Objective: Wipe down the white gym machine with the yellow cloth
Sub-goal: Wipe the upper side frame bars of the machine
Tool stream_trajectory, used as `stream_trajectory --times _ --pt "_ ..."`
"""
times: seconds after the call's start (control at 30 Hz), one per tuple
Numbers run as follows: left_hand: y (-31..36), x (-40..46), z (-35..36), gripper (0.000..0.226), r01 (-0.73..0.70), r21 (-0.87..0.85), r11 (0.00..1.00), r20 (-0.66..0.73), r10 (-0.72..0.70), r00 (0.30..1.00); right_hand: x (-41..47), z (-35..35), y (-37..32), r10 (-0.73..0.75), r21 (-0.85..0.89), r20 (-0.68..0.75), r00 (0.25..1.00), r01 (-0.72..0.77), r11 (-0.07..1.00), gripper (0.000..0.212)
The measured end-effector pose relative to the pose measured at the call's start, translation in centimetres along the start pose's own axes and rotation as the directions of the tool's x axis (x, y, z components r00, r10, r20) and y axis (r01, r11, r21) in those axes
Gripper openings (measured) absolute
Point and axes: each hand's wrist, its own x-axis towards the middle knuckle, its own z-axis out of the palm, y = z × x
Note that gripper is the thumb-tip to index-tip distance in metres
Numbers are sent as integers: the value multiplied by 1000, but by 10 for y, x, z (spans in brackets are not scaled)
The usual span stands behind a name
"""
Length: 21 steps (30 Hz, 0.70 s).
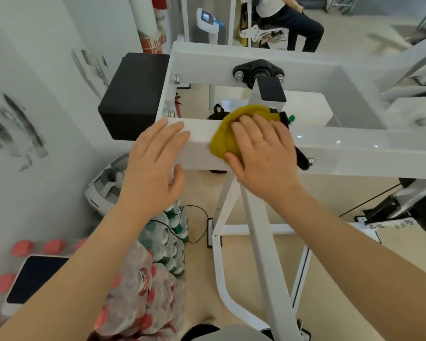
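One yellow cloth (228, 134) is lying bunched on the near horizontal beam of the white gym machine (354, 146), and the right hand (263, 153) is pressing it flat there, fingers straight and spread over the fabric, a thin ring showing on one finger. Just left of the cloth on the same beam, the left hand (155, 163) is resting with straight, relaxed fingers on the top edge, grasping nothing. Beyond the cloth, a black pivot bracket (258, 71) with bolts is sitting on the far beam of the machine, and a black block (133, 94) is standing at the machine's left end. Below the beam, white legs are slanting down to the floor, with shrink-wrapped packs of bottles (155, 279), red-capped and green-capped, stacked to their left. A phone (35, 279) is lying farther left of the bottles. Far behind the machine, a seated person (293, 18) is partly showing.
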Motion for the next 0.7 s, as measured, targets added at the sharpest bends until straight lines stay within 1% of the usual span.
stream_trajectory --times 0.07,0.13,0.2,0.23,0.27,0.33,0.4,0.43,0.47,0.6,0.7 --pt "13 7 11 43 -126 32 991 -11 127 992 -24 0 34 76 -63 -4 997 -76 995 49" --pt "24 15 22 42 -167 70 983 22 166 986 -40 -2 54 160 -82 -17 987 -161 984 49" --pt "29 22 31 42 -154 149 977 72 144 987 -39 -1 50 215 -81 -60 975 -220 972 48" --pt "30 25 34 43 -146 183 972 89 132 987 -34 1 40 218 -69 -79 973 -223 972 47" --pt "30 27 36 43 -141 202 969 94 125 988 -28 3 28 199 -49 -88 976 -204 978 46" --pt "29 30 37 41 -136 195 971 73 124 990 -16 5 8 120 -4 -99 988 -121 993 45" --pt "28 33 36 38 -132 169 977 41 127 991 -14 5 7 34 22 -98 995 -32 999 45" --pt "28 33 37 36 -129 158 979 25 127 992 -18 5 16 12 19 -90 996 -11 1000 46" --pt "29 33 38 34 -121 150 981 10 121 993 -24 3 28 22 4 -81 996 -22 1000 47" --pt "30 31 45 28 -78 129 989 -62 86 994 -59 0 82 198 -100 -81 977 -205 974 47" --pt "35 29 47 28 -37 116 993 -76 46 996 -62 2 80 260 -118 -108 960 -272 955 44"
